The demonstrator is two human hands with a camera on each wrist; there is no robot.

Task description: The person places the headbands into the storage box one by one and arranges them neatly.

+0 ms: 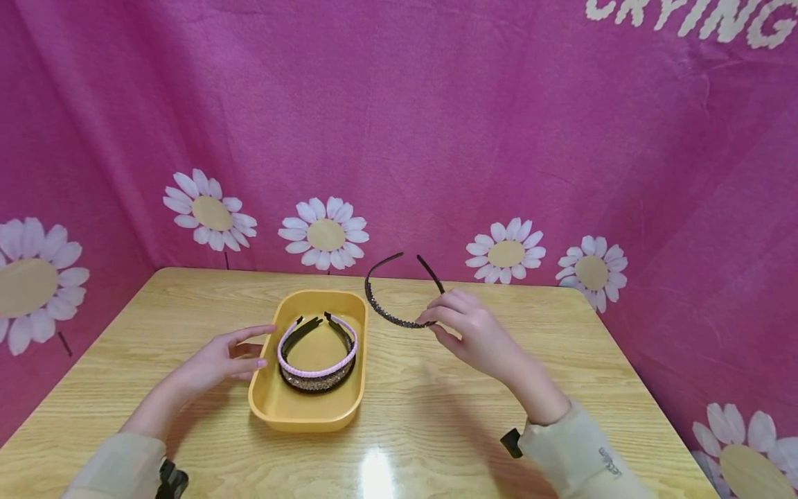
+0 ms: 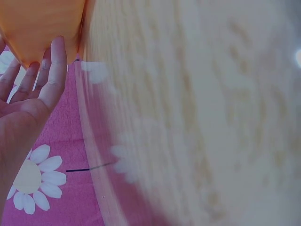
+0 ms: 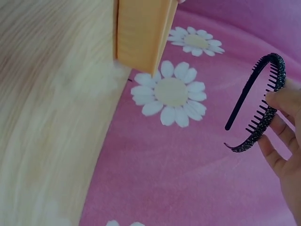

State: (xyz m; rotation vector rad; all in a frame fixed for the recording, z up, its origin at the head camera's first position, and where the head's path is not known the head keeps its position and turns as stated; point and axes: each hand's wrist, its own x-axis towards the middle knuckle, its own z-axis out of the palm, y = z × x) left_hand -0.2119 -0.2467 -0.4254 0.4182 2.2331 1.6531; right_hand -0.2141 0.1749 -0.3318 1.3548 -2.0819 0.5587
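My right hand (image 1: 466,326) pinches a dark, sparkly headband (image 1: 394,320) above the table, to the right of a yellow tray (image 1: 305,420). In the right wrist view the headband (image 3: 281,70) shows a row of small teeth along its inner side, with thumb and fingers on its beaded band. My left hand (image 1: 215,357) has its fingertips at the tray's left wall, its fingers fairly straight; the left wrist view shows the fingers (image 2: 58,66) against that wall. Inside the tray lie a pink braided headband (image 1: 314,373) and, beneath it, dark headbands, one with a glittery brown band (image 1: 318,383).
The wooden table (image 1: 449,416) carries the tray left of its middle. A pink cloth (image 1: 399,138) with white daisies hangs behind the table and down both sides. Black straps or mounts (image 1: 512,442) sit at both wrists.
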